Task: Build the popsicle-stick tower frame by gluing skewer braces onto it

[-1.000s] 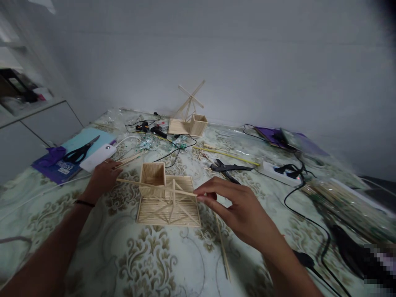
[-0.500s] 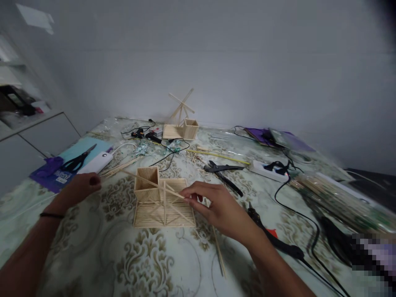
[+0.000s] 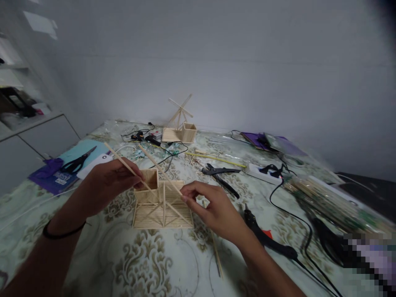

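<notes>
A wooden stick is pinched in my left hand, slanting down to the right in front of a square stick box. My right hand pinches the lower end of another stick, which leans up to the left. Between and below the hands lies a slatted base, with the box at its back left corner. Thin struts stand on the base, one upright and others slanted.
Behind stands a similar model with crossed sticks. Black pliers, a glue gun, a power strip and bundled sticks lie to the right. Scissors lie at the left, near a purple packet.
My left hand has moved right, over beside the box, and now holds a stick. The stick in my right hand has tilted up more steeply, while that hand has barely moved.
</notes>
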The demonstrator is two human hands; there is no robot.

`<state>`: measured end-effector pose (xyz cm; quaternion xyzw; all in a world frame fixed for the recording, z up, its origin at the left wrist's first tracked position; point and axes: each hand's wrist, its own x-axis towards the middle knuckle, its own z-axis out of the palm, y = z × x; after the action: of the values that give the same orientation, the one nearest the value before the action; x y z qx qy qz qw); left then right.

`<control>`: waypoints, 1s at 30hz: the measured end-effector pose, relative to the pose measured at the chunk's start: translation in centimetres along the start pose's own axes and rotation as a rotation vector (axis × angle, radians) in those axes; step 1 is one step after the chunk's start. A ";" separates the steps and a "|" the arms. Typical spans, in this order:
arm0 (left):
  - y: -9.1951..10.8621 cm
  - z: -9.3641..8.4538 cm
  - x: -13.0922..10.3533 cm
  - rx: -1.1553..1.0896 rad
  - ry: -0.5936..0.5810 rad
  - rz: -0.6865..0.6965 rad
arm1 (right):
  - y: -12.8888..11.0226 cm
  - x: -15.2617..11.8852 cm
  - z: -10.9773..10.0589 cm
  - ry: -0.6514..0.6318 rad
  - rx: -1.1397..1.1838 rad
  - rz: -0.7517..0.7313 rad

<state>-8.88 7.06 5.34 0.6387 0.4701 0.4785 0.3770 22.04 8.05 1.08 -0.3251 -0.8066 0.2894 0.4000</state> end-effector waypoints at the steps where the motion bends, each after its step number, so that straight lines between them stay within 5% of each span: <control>1: 0.0 0.3 0.1 0.002 0.001 0.013 | -0.1 -0.1 -0.1 0.023 -0.002 -0.011; 11: -2.7 3.6 -2.4 -0.268 0.017 -0.210 | 0.1 0.0 0.1 0.056 -0.057 -0.128; 30: -2.8 7.0 -3.2 -0.524 0.123 -0.233 | -0.2 -0.2 0.1 0.078 -0.064 -0.108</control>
<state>-3.11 4.53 0.07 0.4312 0.4225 0.5747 0.5524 21.99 7.77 1.08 -0.3050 -0.8154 0.2286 0.4357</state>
